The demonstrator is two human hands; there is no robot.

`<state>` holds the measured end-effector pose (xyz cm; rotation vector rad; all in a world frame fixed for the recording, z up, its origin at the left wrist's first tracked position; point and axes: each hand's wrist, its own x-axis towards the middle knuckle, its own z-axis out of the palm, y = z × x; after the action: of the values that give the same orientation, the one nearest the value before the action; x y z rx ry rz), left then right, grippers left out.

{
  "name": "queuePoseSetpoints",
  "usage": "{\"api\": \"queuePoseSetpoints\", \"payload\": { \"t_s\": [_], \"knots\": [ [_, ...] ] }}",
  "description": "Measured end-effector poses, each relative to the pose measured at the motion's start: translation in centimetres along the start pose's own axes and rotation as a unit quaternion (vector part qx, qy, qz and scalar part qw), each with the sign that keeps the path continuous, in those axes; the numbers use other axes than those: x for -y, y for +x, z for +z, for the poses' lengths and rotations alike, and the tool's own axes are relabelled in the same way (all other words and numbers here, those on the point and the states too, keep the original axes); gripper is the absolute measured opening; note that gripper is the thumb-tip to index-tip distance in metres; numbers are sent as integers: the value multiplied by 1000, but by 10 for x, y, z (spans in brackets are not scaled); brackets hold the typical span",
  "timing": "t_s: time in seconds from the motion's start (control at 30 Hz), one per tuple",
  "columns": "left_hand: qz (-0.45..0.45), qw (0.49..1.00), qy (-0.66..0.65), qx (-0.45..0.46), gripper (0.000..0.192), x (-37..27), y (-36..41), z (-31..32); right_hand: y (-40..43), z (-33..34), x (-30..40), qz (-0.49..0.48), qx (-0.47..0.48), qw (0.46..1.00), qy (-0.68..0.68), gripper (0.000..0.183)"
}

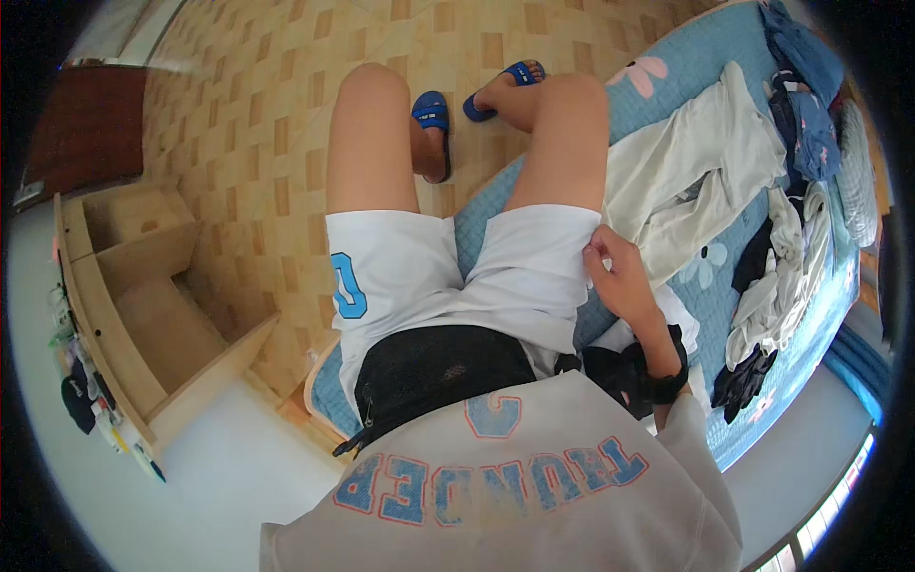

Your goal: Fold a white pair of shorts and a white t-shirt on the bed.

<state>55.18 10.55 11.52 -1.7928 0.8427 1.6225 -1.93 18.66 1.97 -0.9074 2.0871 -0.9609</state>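
My right hand (620, 277) is beside my right thigh. Its thumb and forefinger pinch the leg hem of the white shorts (532, 250) that I wear. A black band (668, 372) circles that wrist. Out of view is my left hand. Across my lap lies a black mesh pouch (443, 365) with a zip, below the grey printed shirt (515, 529). Cream trousers (672, 171) are spread on the bed just beyond my right hand. Black and white cloth (615, 365) lies under and beside my right forearm, partly hidden by it.
I sit at the edge of a bed with a blue quilted cover (715, 314). Crumpled cream clothing (768, 300), black fabric (743, 382) and folded denim (804, 57) lie to the right. A wooden desk with open compartments (164, 314) stands at left. My feet wear blue slippers (431, 107).
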Motion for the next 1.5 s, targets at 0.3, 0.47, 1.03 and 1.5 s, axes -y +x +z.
{"api": "queuePoseSetpoints", "payload": {
  "t_s": [0.3, 0.47, 1.03, 1.5],
  "knots": [
    [42, 986, -157, 28, 7, -90, 62, -30, -18, 11, 12, -28, -47, 998, -11, 12],
    [103, 987, 101, 70, 19, -36, 201, -106, -32, 27, 20, -59, -49, 995, -60, 10],
    [501, 743, 441, -54, 64, -95, 117, -16, -1, 39, 57, -50, -8, 978, -201, 15],
    [140, 971, 23, 192, 19, 113, 155, 144, 39, 22, 24, -37, 93, 973, -210, 18]
  ]
}}
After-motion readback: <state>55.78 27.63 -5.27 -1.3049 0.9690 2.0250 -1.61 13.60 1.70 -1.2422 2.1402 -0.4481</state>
